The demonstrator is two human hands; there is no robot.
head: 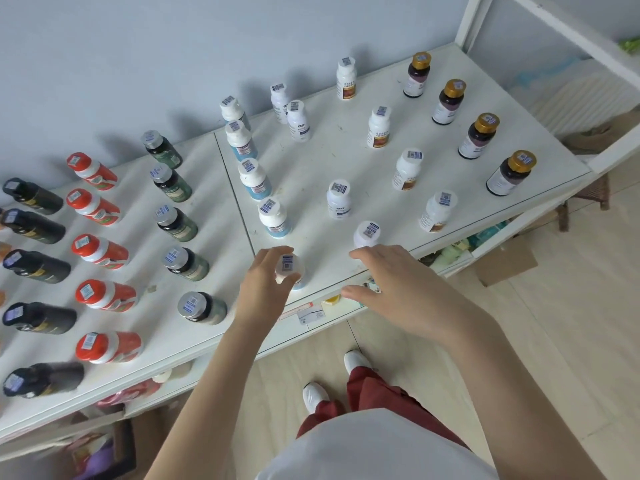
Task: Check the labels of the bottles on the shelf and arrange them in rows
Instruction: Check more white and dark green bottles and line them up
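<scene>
Many bottles stand in rows on the white shelf top [304, 174]. My left hand [265, 285] grips the cap of a white blue-labelled bottle [289, 266] at the front edge, the nearest of its row [249, 174]. My right hand [391, 275] hovers with relaxed fingers just in front of a white bottle [367, 233], holding nothing. Further right run a row of white orange-labelled bottles [407, 169] and a row of dark gold-capped bottles [479, 135]. To the left stand dark green [175, 223], red [98, 252] and black [34, 265] rows.
A blue-grey wall [173, 46] backs the shelf. A white frame post [474, 19] rises at the right end. Lower shelves [311, 313] hold boxes and packets. A cardboard box [505, 263] lies on the wooden floor, with my feet [332, 379] below the shelf edge.
</scene>
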